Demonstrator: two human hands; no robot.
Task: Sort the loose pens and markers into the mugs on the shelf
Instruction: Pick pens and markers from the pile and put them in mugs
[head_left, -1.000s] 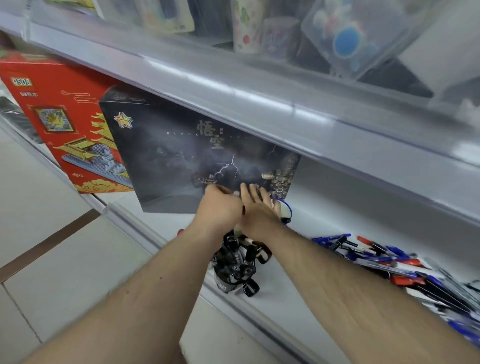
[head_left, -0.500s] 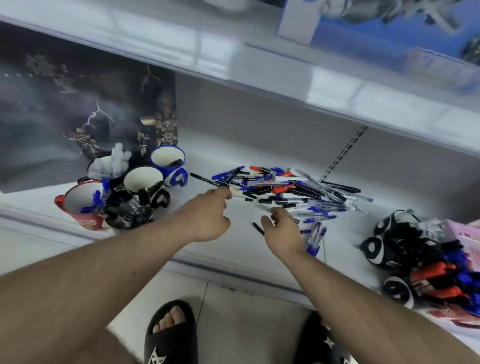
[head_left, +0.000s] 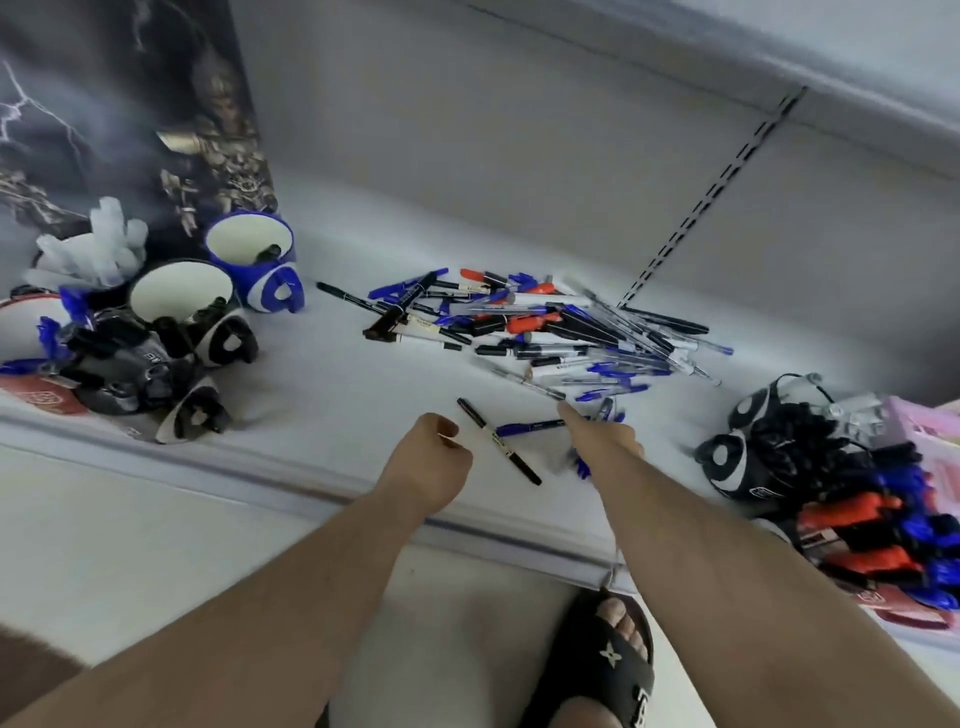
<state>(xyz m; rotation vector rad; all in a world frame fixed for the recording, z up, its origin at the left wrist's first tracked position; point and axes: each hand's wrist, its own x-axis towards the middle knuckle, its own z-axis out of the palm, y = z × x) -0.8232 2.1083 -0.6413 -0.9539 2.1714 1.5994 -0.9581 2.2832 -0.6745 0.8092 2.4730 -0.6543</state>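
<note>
Now the left hand is curling empty beside a black pen, light, stiff, best pinched mid-barrel

glossy ceramic mugs, plastic pens, smooth matt shelf

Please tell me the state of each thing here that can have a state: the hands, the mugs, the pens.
left hand: fingers curled, holds no pen
right hand: grips blue pens, forefinger points at the pile
black pen: lies loose between the hands
pen pile: loose, unsorted
blue mug: upright, one dark pen inside
white-and-black mug: upright, a few dark pens inside
red mug: holds blue pens
</note>
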